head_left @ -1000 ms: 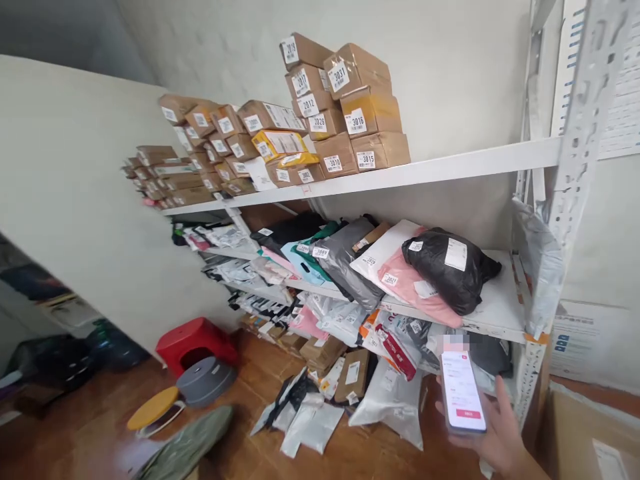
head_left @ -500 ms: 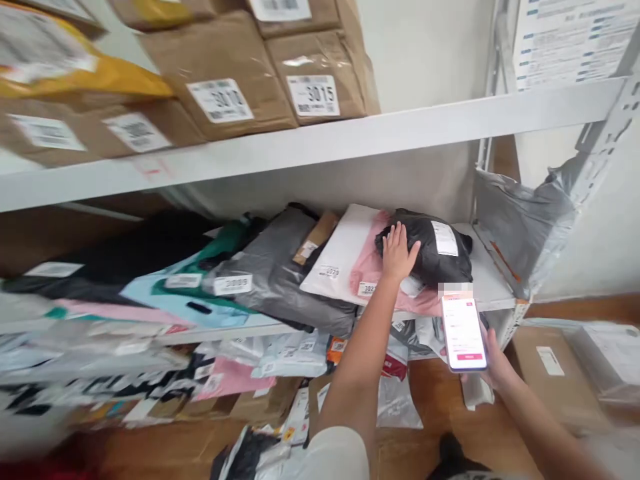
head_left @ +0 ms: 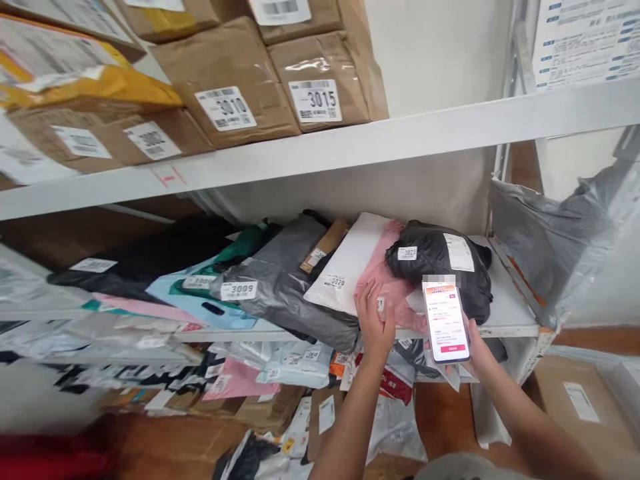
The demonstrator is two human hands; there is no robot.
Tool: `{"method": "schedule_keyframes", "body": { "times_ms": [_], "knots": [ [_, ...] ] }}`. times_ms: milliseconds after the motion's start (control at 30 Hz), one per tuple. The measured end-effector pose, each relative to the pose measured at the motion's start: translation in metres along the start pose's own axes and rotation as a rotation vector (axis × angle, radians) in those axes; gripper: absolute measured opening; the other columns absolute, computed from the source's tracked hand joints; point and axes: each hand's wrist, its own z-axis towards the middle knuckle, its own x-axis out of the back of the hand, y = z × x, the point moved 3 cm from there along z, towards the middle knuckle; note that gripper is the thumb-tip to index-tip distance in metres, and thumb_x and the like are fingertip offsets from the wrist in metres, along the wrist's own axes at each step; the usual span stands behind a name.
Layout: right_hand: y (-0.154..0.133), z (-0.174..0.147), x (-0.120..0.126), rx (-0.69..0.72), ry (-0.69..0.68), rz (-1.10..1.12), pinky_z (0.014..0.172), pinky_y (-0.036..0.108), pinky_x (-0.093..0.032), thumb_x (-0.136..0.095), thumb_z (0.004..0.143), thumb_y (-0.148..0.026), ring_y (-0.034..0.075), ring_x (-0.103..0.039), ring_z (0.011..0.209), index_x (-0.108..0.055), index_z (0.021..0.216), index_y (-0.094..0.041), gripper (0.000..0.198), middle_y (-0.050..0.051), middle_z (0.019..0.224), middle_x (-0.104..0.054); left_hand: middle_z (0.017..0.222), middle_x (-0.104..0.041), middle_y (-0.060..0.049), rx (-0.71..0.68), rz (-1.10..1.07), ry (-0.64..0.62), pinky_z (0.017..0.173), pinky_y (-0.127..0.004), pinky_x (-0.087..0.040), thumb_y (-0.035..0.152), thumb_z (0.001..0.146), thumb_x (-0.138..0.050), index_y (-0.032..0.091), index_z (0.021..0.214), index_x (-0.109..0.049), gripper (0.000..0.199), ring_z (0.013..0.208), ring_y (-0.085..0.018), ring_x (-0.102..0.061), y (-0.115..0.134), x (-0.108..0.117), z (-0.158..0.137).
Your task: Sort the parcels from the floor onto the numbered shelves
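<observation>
My left hand (head_left: pixel 375 323) rests at the front edge of a pink mailer bag (head_left: pixel 395 293), fingers apart and lying by its label, which is partly covered and shows "21". My right hand (head_left: pixel 475 350) holds a smartphone (head_left: pixel 447 327) upright with its screen lit. Behind the phone, a bulky black parcel (head_left: pixel 425 247) labelled 3023 lies on the shelf, partly hidden by it. To the left of the pink bag is a white mailer bag (head_left: pixel 345 263) marked 3020, then a small brown package (head_left: pixel 325 245) and a grey mailer bag (head_left: pixel 280 260).
Above runs a white shelf beam (head_left: pixel 300 143) with cardboard boxes (head_left: pixel 320 73) on top. Green, blue and black bags fill the shelf's left part. More parcels (head_left: pixel 295 363) lie on the lower shelf and floor. A grey plastic sheet (head_left: pixel 545 227) covers the right end; a carton (head_left: pixel 565 393) stands below.
My left hand has moved off the black parcel, down and left to the pink bag, uncovering the 3023 label. The phone has shifted slightly left in view, and its screen content differs.
</observation>
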Motion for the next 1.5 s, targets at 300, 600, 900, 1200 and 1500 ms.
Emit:
{"method": "schedule_keyframes", "body": {
  "times_ms": [300,600,900,1200,1500],
  "knots": [
    [0.032,0.022,-0.034,-0.086,0.018,0.100,0.038,0.026,-0.044,-0.082,0.052,-0.086,0.033,-0.072,0.080,-0.073,0.127,-0.020,0.101,0.021,0.110,-0.076,0.127,-0.066,-0.013,0.182,0.231,0.203,0.110,-0.044,-0.045,0.037,0.107,-0.046,0.023,0.129,-0.063,0.031,0.126,-0.026,-0.059,-0.069,0.112,-0.040],
    [0.110,0.050,-0.116,0.040,-0.178,0.166,0.034,0.021,-0.040,-0.086,0.066,-0.067,0.029,-0.071,0.082,-0.067,0.136,-0.035,0.080,0.012,0.112,-0.076,0.136,-0.061,-0.013,0.699,-0.001,0.448,0.114,-0.045,-0.043,0.050,0.093,-0.060,0.023,0.128,-0.059,0.045,0.130,-0.028,-0.058,-0.176,0.199,-0.028],
    [0.190,0.138,-0.198,0.240,0.095,0.041,0.045,0.028,-0.053,-0.096,0.059,-0.044,0.027,-0.075,0.076,-0.070,0.127,-0.022,0.075,0.011,0.100,-0.080,0.156,-0.031,-0.029,0.600,0.052,0.063,0.121,-0.059,-0.035,0.043,0.089,-0.067,0.012,0.149,-0.038,0.073,0.150,-0.042,-0.033,-0.186,0.136,-0.007],
    [0.173,0.144,-0.195,0.222,0.197,0.306,0.044,0.025,-0.053,-0.087,0.069,-0.029,0.028,-0.079,0.081,-0.068,0.118,-0.022,0.053,0.009,0.102,-0.082,0.139,-0.045,-0.025,0.716,-0.012,0.341,0.115,-0.061,-0.041,0.029,0.074,-0.083,0.016,0.136,-0.038,0.077,0.139,-0.042,-0.044,-0.202,0.124,0.032],
    [0.162,0.154,-0.203,0.201,0.153,0.389,0.044,0.022,-0.053,-0.081,0.075,-0.024,0.025,-0.079,0.081,-0.065,0.122,-0.020,0.049,0.010,0.101,-0.081,0.068,-0.065,-0.003,0.748,-0.357,0.436,0.063,-0.037,-0.055,0.024,0.061,-0.061,0.022,0.069,-0.056,0.010,0.063,-0.024,-0.065,-0.226,0.126,0.090]
  ]
}}
